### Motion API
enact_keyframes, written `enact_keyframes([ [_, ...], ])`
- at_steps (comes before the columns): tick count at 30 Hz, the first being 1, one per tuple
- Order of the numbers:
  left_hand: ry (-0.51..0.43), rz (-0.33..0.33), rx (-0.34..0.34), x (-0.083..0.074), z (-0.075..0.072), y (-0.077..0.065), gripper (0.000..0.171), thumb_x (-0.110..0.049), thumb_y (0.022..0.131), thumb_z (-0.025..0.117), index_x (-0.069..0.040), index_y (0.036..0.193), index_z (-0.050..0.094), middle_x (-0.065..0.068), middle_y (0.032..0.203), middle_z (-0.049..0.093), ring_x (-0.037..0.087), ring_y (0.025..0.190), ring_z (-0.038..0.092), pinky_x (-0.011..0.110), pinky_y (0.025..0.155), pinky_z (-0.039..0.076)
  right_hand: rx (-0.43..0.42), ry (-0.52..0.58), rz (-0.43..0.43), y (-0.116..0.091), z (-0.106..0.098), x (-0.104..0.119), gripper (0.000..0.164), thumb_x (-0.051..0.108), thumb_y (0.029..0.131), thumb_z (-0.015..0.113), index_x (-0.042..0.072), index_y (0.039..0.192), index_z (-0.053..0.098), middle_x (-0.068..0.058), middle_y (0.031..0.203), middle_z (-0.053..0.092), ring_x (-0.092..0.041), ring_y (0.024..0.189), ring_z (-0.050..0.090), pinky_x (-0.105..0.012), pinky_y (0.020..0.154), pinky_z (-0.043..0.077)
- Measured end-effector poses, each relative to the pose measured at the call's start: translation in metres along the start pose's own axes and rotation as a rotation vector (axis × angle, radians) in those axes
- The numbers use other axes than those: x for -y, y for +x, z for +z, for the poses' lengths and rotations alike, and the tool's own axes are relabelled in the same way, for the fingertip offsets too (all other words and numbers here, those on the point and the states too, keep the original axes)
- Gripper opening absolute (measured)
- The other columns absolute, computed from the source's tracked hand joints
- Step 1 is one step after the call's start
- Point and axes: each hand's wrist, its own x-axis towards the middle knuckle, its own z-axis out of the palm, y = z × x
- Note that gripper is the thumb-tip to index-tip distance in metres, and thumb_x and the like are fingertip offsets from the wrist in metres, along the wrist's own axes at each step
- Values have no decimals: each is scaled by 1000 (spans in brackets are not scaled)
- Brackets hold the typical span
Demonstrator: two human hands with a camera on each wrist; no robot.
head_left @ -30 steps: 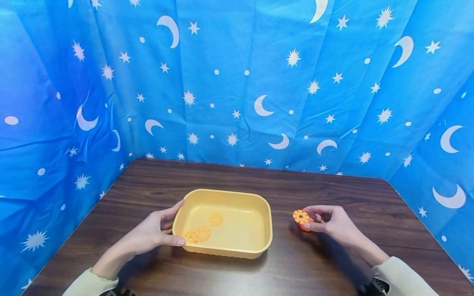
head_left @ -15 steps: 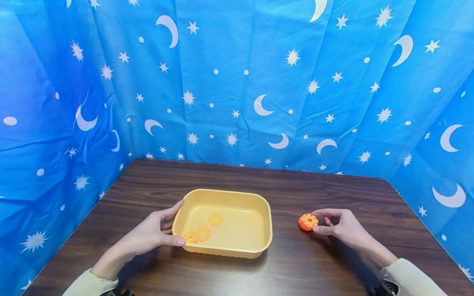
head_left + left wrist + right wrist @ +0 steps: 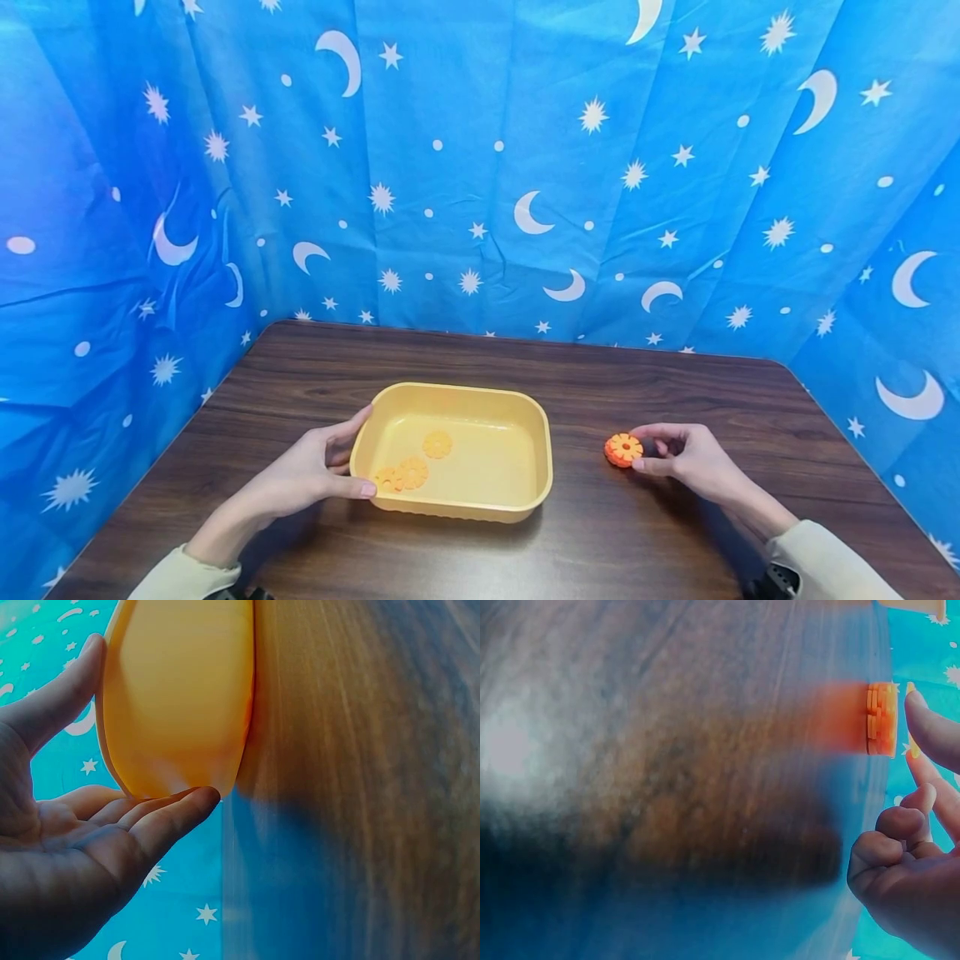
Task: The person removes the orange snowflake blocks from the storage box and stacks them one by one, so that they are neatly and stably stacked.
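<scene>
Head view gives me the left hand (image 3: 300, 475) against the near left corner of the yellow tray (image 3: 457, 396), its fingers (image 3: 169, 817) straight, thumb on the rim and fingertips on the side wall. Inside the tray I see three orange gear discs (image 3: 412, 472) lying flat. Well to the right, a small stack of orange gear discs (image 3: 624, 449) sits on the dark wooden table (image 3: 600, 533). My right hand (image 3: 686, 458) is just beside the stack; thumb and forefinger reach to its edge, the other fingers curled in. Whether they actually touch it, I cannot tell.
</scene>
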Motion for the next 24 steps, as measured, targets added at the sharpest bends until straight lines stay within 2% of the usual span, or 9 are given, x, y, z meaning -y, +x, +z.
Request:
enact_keyframes([
  [4,-5,3,3,0,0,0,107,-18,85,90,-2,166,23,25,170,25,46,145,43,45,110,48,-1,-8,8,0,0,0,46,12,88,87,-5,128,71,-4,79,47,-20,70,46,-25,54,37],
  [17,-8,18,5,0,0,0,106,-16,85,90,0,166,23,25,170,24,46,146,41,46,111,46,-4,-41,-42,4,2,-1,45,11,85,89,-4,124,73,-3,76,45,-18,65,46,-25,53,38],
  [24,2,-3,-4,-1,0,0,107,-18,85,91,-1,166,23,25,169,26,45,146,42,47,111,46,-10,-66,-18,2,3,1,46,12,85,89,-4,125,73,-4,78,45,-20,69,46,-26,54,36],
])
